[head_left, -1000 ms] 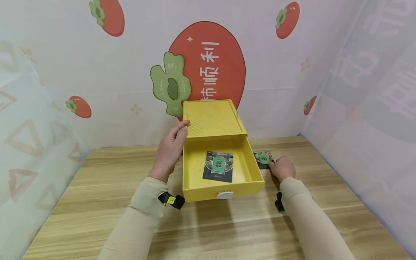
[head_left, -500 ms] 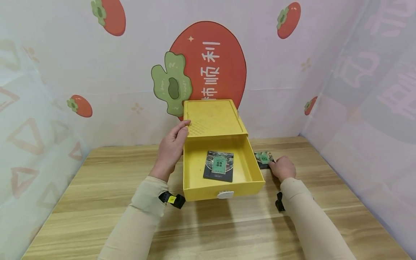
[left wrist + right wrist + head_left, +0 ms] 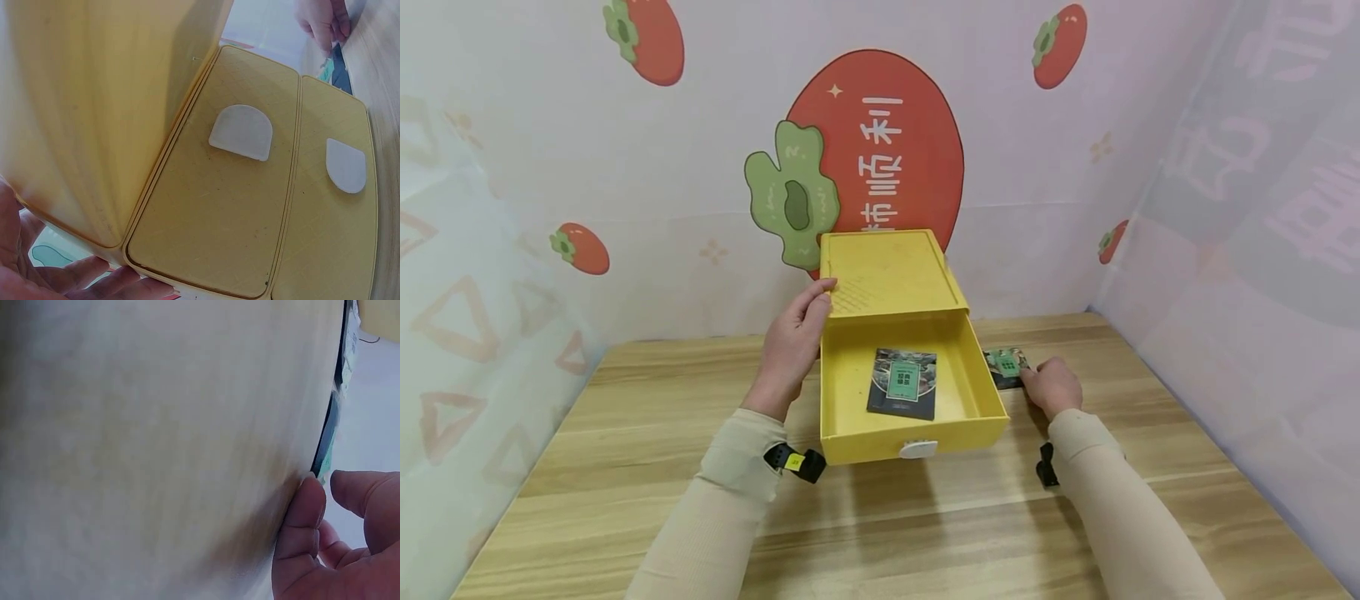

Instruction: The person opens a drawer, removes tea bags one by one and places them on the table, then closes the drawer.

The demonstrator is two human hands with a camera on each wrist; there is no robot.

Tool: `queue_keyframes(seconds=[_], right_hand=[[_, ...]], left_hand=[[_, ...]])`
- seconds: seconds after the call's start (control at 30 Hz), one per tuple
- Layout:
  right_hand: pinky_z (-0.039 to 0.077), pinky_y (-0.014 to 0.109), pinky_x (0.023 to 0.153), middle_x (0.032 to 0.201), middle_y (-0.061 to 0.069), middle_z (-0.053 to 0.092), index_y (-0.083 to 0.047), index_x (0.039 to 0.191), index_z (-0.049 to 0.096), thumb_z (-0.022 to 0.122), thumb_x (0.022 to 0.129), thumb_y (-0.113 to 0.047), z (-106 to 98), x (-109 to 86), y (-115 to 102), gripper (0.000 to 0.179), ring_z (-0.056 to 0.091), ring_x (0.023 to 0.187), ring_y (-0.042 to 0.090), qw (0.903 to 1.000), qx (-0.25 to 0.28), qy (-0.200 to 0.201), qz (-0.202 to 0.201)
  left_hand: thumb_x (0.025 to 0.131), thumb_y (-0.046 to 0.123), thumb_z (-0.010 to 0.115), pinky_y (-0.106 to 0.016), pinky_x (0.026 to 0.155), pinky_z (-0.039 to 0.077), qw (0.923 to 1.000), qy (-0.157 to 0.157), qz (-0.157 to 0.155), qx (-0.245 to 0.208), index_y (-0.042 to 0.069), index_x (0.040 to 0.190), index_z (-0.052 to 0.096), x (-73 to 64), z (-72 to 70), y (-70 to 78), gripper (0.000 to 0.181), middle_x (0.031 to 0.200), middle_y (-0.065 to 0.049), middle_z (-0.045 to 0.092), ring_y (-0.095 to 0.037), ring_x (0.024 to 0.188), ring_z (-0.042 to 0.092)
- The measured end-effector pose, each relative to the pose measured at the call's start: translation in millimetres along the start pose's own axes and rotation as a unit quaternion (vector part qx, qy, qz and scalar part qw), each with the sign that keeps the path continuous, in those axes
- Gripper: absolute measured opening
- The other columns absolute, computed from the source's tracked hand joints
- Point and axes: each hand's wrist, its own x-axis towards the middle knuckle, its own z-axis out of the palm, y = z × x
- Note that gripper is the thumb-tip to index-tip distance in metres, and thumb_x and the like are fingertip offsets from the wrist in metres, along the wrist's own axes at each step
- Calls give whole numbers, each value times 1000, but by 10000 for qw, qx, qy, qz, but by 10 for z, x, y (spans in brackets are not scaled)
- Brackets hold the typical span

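Observation:
A yellow drawer cabinet (image 3: 891,271) stands at the back of the table with its top drawer (image 3: 917,433) pulled out. Flat inside that drawer lies a dark tea packet (image 3: 902,383) with a green label. My left hand (image 3: 793,350) rests against the cabinet's left side, fingertips at its top edge; in the left wrist view its fingers (image 3: 84,272) lie along the side wall. To the right of the drawer, my right hand (image 3: 1054,387) pinches the near corner of another green-labelled tea packet (image 3: 1006,367) on the table. The right wrist view shows thumb and finger on either side of its edge (image 3: 325,440).
Two lower drawers, each with a white handle (image 3: 242,132), are closed below the open one. The open drawer juts toward me between my hands, over the wooden table (image 3: 880,533). Printed cloth walls (image 3: 1022,167) stand behind and at both sides.

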Motion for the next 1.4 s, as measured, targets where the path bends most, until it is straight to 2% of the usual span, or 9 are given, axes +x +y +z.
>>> queue_keyframes(seconds=[0.23, 0.4, 0.53, 0.73, 0.9, 1.0, 1.17, 1.3, 1.4], right_hand=[[41, 60, 111, 147, 33, 52, 12, 145, 48, 46, 106, -35, -158, -64, -48, 61, 51, 131, 50, 9981, 477, -63, -381], [47, 59, 106, 148, 34, 49, 11, 148, 44, 50, 106, -36, -339, -156, -173, 63, 53, 128, 48, 9914, 1117, 19, -686], [49, 59, 105, 146, 33, 52, 10, 150, 43, 52, 106, -36, -438, -223, -275, 64, 54, 130, 48, 9864, 1355, 137, -916], [50, 59, 104, 144, 32, 54, 6, 149, 45, 52, 107, -39, -583, -341, -439, 63, 55, 129, 47, 9823, 1465, 306, -1128], [52, 59, 100, 138, 30, 57, 5, 145, 50, 53, 107, -44, -770, -492, -614, 62, 58, 123, 45, 9747, 1490, 681, -1519], [53, 52, 92, 131, 26, 60, 3, 141, 53, 55, 106, -47, -892, -604, -731, 61, 60, 115, 40, 9683, 1530, 846, -1784], [47, 38, 82, 121, 16, 63, -4, 137, 57, 56, 104, -53, -1048, -823, -935, 60, 58, 102, 28, 9581, 1603, 919, -2190], [48, 35, 78, 113, 12, 67, -6, 131, 63, 60, 103, -51, -1108, -1032, -1103, 53, 58, 95, 24, 9497, 1429, 997, -2602], [51, 34, 77, 109, 12, 68, -5, 127, 66, 62, 103, -46, -1125, -1162, -1214, 47, 60, 94, 25, 9438, 1181, 904, -2951]], left_hand=[[107, 51, 47, -43, 99, 49, 10000, 23, -6, -19, 36, 146, 60, -14, -11, -5, 44, 155, 7, 53, -21, 127, 54], [108, 49, 48, -44, 104, 47, 10000, 41, 54, 4, 36, 146, 61, -18, -9, -4, 43, 155, 7, 53, -20, 131, 53], [108, 50, 48, -45, 108, 46, 10000, 37, 83, 16, 36, 147, 60, -18, -7, -8, 43, 156, 7, 53, -19, 134, 52], [108, 51, 47, -44, 99, 50, 10000, 14, 73, 11, 36, 147, 60, -22, -3, -4, 44, 156, 7, 53, -20, 130, 54], [108, 52, 46, -44, 106, 46, 9999, 14, 84, 68, 37, 147, 59, -25, -3, 6, 44, 156, 8, 52, -19, 134, 52], [108, 52, 46, -45, 108, 46, 9999, 18, 131, 72, 36, 147, 59, -20, 1, 11, 44, 156, 7, 52, -19, 135, 51], [108, 50, 47, -45, 112, 44, 9998, 39, 159, 59, 34, 147, 60, -10, 9, 15, 44, 156, 8, 52, -19, 138, 51], [108, 50, 48, -46, 115, 42, 9999, 26, 134, 18, 34, 147, 60, -11, 6, 19, 44, 156, 7, 52, -18, 140, 49], [107, 50, 48, -46, 115, 42, 9999, 37, 121, -2, 34, 146, 61, -15, 1, 19, 44, 156, 7, 53, -18, 140, 50]])
